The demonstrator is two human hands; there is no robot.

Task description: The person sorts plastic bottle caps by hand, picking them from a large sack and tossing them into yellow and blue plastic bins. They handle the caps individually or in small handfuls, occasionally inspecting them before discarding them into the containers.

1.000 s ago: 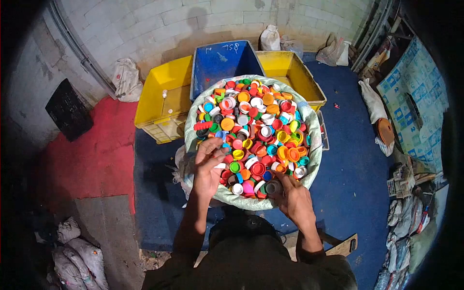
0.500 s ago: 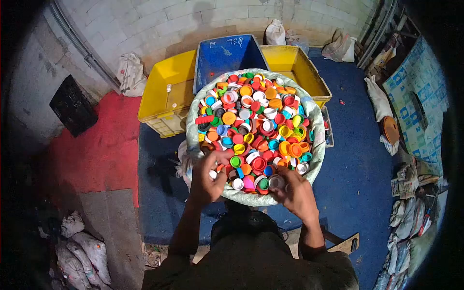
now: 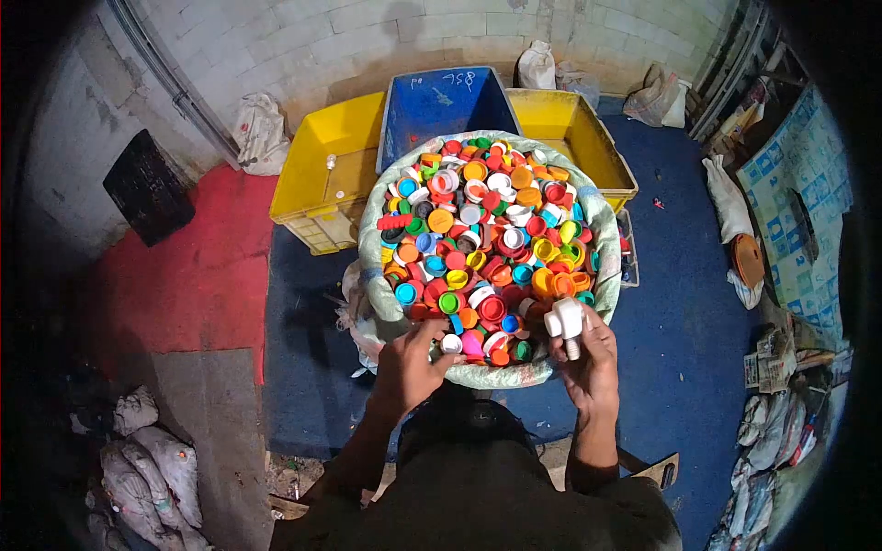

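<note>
A large sack with a rolled pale green rim (image 3: pixel 606 230) stands in front of me, filled with plastic bottle caps (image 3: pixel 491 243) of many colours. Over its near right edge my right hand (image 3: pixel 591 360) is closed on a white plastic fitting (image 3: pixel 567 323) with a rounded head and a ridged, screw-like stem pointing down. My left hand (image 3: pixel 409 365) rests at the near left rim, thumb and forefinger apart. Between their tips, among the other caps, lies a white cap (image 3: pixel 450 343); a pink cap (image 3: pixel 472 342) is just beyond it.
Behind the sack stand a blue bin (image 3: pixel 441 115) and two yellow bins, one on the left (image 3: pixel 322 184) and one on the right (image 3: pixel 593 147). A small grey tray (image 3: pixel 629 248) shows beside the sack. White sacks (image 3: pixel 156 468) lie at lower left, and bags are piled along the right.
My right hand has risen to the right from the caps and holds the white fitting up. The left hand has shifted slightly right and down, and its fingers have drawn back toward the rim.
</note>
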